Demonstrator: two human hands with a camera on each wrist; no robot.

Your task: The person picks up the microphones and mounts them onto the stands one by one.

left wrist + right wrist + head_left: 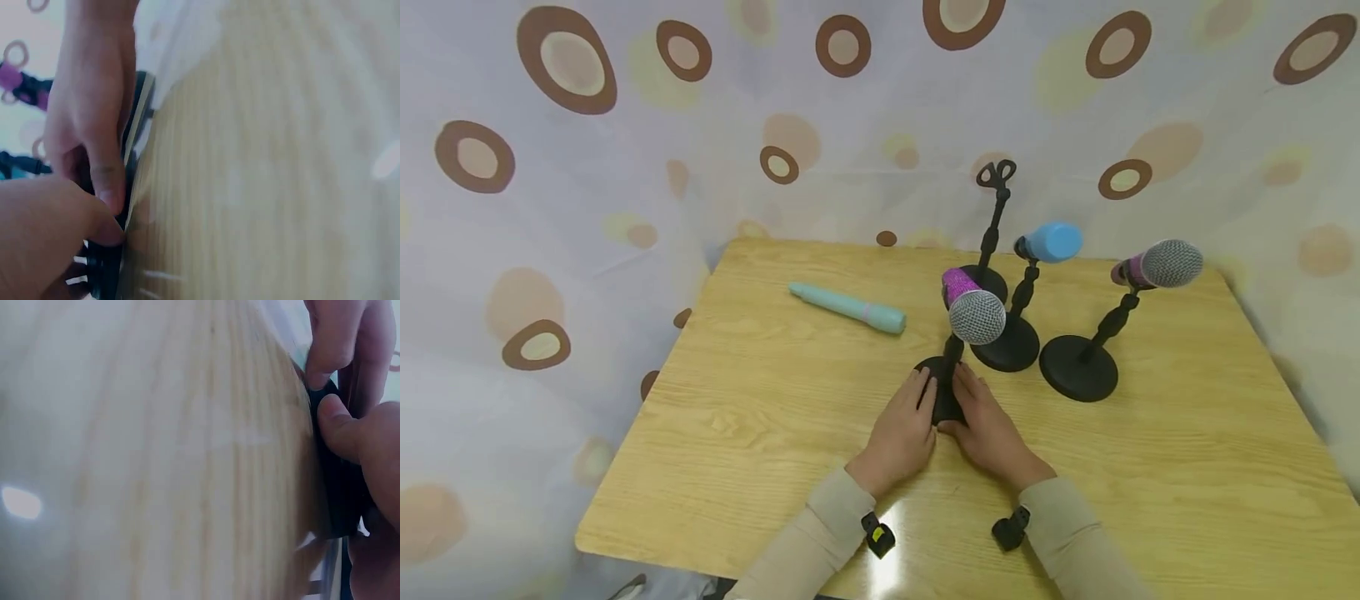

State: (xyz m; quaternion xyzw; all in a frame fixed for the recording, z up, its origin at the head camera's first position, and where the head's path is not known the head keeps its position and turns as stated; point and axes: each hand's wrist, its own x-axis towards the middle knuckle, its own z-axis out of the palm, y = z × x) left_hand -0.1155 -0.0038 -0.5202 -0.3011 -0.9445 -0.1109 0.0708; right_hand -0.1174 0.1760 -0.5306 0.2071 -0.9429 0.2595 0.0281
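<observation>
Purple glittery microphone with silver mesh head [977, 317] is sitting on a black round-based stand [953, 350] on the wood-grain table [760, 433]. Leftward, a pale teal rod [848, 308] is lying; the left hand [904, 429] is gripping the base [946, 407] at left, the right hand [994, 429] at right. Stand positioning is apparently occurring; the next move is probably calling for level release.

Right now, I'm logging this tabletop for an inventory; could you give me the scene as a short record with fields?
Left hand: grips left side of front stand's base
Right hand: grips that base's right side
Front stand: carries purple microphone
Middle stand: carries blue microphone
Right stand: carries pinkish-purple microphone
Back stand: no microphone
Lying loose: teal tapered stick, left of the stands
Surface: wood-grain table
Backdrop: circle-patterned sheet
</observation>
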